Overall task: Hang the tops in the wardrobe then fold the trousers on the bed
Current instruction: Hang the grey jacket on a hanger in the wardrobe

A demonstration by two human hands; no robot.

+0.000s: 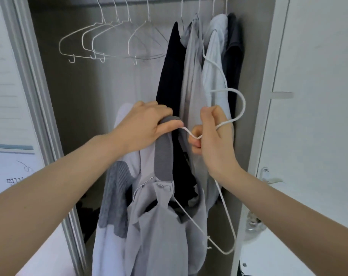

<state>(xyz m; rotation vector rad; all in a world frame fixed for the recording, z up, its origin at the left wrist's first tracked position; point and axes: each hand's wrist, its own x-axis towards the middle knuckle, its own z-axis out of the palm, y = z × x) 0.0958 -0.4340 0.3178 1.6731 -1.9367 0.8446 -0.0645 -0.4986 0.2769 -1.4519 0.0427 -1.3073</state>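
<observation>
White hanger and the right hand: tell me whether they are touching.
Touching. The head view shows the right hand closed around the white hanger just below its hook, with the wire running through the fingers.

I'm at home, facing an open wardrobe [50,92] — bare wire hangers [109,40] on its rail, dark and pale tops [191,72] hanging just right of them, white door [318,96] beyond.
</observation>
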